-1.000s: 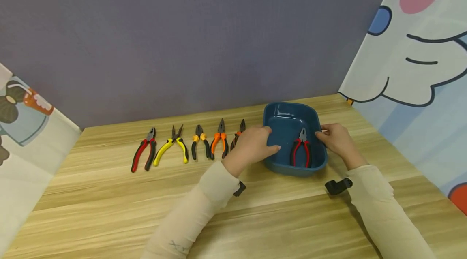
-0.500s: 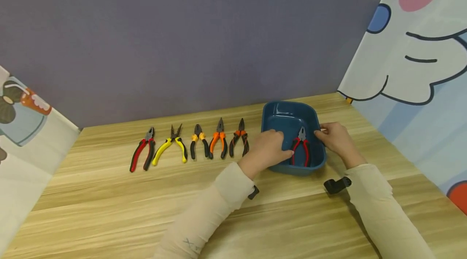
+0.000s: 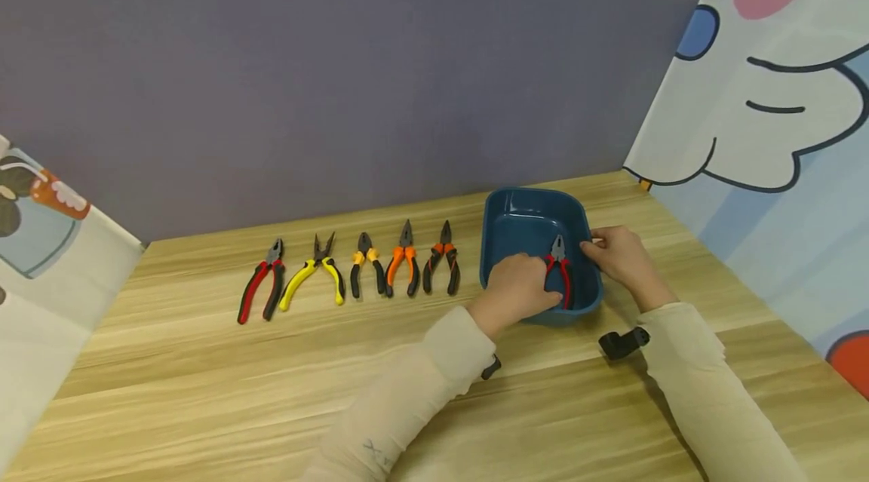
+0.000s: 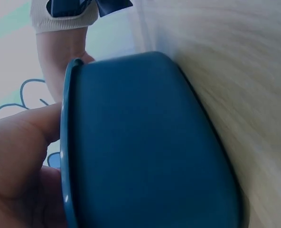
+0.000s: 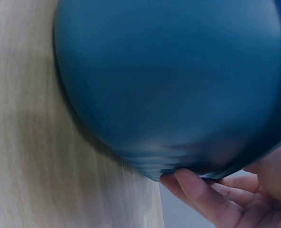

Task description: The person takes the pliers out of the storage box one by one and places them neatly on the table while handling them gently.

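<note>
A blue plastic basin (image 3: 502, 241) stands at the right of the table, with red-and-black pliers (image 3: 566, 278) lying in it, jaws toward the back. My left hand (image 3: 517, 290) reaches over the basin's near-left rim. Its thumb lies at the pliers' handles and covers most of the left one; the other fingertips are hidden inside. Across the left wrist view, the basin's wall (image 4: 145, 137) hides what those fingers touch. On the right side, my right hand (image 3: 619, 254) pinches the basin's rim; in the right wrist view its fingers (image 5: 197, 190) press against the outer wall.
Left of the basin, several pliers lie in a row: red-and-black (image 3: 261, 282), yellow (image 3: 314, 271), yellow-and-black (image 3: 366, 265), orange (image 3: 403, 259) and black-and-orange pliers (image 3: 443, 259). A grey wall (image 3: 339, 90) backs the wooden table (image 3: 204, 391); printed cloth (image 3: 747, 127) hangs at the right.
My left hand has moved right and downward over the basin, reaching the pliers inside and uncovering the black-and-orange pliers. My right hand has stayed at the rim.
</note>
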`<action>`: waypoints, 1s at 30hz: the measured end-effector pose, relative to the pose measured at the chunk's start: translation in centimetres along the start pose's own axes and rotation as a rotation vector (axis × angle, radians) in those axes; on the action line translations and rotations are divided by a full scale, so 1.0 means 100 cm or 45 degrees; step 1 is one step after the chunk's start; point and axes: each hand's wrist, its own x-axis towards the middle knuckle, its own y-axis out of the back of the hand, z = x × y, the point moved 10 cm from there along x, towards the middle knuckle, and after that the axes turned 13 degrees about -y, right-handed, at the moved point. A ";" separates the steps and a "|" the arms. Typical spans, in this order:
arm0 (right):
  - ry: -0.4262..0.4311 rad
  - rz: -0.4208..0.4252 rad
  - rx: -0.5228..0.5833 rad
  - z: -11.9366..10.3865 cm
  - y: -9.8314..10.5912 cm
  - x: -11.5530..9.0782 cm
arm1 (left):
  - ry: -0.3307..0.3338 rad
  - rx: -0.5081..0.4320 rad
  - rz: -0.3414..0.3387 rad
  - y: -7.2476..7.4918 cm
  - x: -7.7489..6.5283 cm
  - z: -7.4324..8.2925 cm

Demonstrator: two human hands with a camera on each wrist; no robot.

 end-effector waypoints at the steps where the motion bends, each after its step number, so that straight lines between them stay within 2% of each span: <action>1: 0.005 0.005 0.000 -0.001 0.000 0.000 | 0.008 0.005 -0.002 -0.001 0.001 0.001; 14: 0.012 0.018 -0.013 -0.003 0.003 0.000 | 0.061 0.009 -0.015 -0.010 0.013 0.009; 18: 0.013 0.017 -0.016 -0.002 0.004 0.000 | 0.083 0.010 0.006 -0.013 0.018 0.007; 23: 0.007 0.007 -0.006 -0.003 0.001 -0.002 | 0.145 -0.016 -0.015 -0.020 0.022 0.002; 30: 0.016 0.024 -0.002 -0.004 0.003 -0.003 | 0.163 -0.030 -0.034 -0.025 0.028 0.002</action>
